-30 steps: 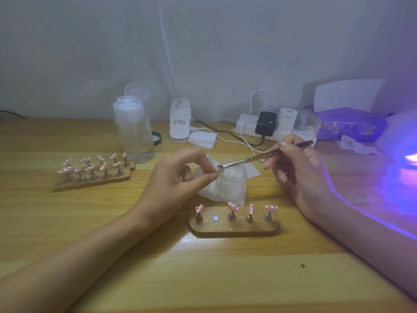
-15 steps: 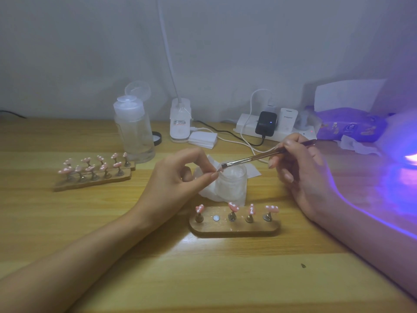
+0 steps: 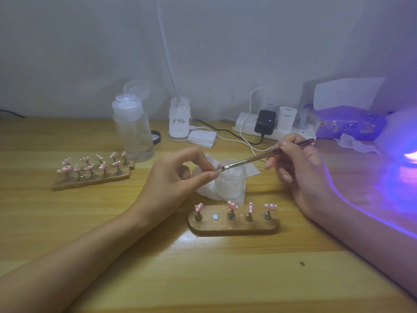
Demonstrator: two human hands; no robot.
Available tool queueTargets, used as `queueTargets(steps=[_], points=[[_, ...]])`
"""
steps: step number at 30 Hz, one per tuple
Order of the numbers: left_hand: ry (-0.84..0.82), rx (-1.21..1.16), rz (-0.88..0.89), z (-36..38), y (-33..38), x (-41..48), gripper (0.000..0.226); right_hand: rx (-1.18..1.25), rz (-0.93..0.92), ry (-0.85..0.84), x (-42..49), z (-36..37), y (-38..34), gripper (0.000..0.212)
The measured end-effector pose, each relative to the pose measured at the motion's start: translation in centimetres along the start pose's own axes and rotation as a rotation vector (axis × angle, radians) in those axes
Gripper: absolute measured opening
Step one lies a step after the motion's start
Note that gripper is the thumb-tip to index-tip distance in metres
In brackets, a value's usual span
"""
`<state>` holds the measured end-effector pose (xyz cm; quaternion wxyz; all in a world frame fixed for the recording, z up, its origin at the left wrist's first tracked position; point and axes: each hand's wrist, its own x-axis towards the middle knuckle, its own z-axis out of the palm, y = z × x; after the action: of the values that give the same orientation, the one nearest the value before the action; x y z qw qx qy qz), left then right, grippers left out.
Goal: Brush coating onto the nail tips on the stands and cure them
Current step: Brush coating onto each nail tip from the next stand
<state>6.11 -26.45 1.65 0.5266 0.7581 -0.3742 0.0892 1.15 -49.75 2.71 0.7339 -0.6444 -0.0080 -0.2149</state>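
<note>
**A:** From the head camera, how many stands do you count?

**B:** Three wooden ones. The near stand (image 3: 233, 225) carries four pink nail tips (image 3: 232, 205) on pegs, and there is one bare round spot (image 3: 215, 216) second from its left end. The two far stands (image 3: 90, 181) lie touching each other at the table's left and hold ten more, five each.

**A:** Any loose ones?

**B:** One held tip (image 3: 218, 167), so fifteen in all. There's also one brush (image 3: 259, 157) and one frosted jar (image 3: 231, 182).

**A:** What else is around?

**B:** A clear bottle (image 3: 133, 132) with its flip lid up, a white lamp base (image 3: 179, 120), a stack of white pads (image 3: 202, 137), a power strip (image 3: 246, 127) with chargers plugged in and a purple packet (image 3: 349, 123). Violet glow comes from the curing lamp (image 3: 409, 155) at the right edge. White paper (image 3: 252, 171) lies under the jar. The left hand (image 3: 178, 175) hides the jar's left side, and I cannot tell whether a peg sits under the held tip.

**A:** And the fingers?

**B:** The left thumb and forefinger pinch that tip above the jar's left rim, with the other fingers curled in. The right hand (image 3: 300, 170) grips the brush like a pen. Its bristles touch the tip just past the left fingertips.
</note>
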Motion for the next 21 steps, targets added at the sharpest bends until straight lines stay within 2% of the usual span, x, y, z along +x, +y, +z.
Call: queueTargets(steps=[5,10,15,18,21], points=[[0.0,0.008,0.005,0.0,0.1,0.0,0.012,0.005,-0.025,0.013,0.0,0.0,0.0,0.027],[-0.001,0.008,0.007,0.0,0.0,0.0,0.012,0.071,-0.032,0.157,0.1,-0.5,-0.4,0.043],[-0.004,0.006,0.006,0.0,0.0,0.0,0.012,0.11,-0.048,0.309,0.7,-1.2,-0.8,0.033],[-0.003,-0.006,0.011,0.0,0.1,0.0,0.013,0.166,-0.055,0.301,0.7,-1.4,-0.8,0.032],[-0.001,-0.012,0.009,0.0,0.2,0.0,0.016,0.158,-0.121,0.18,0.4,-1.0,-0.8,0.021]])
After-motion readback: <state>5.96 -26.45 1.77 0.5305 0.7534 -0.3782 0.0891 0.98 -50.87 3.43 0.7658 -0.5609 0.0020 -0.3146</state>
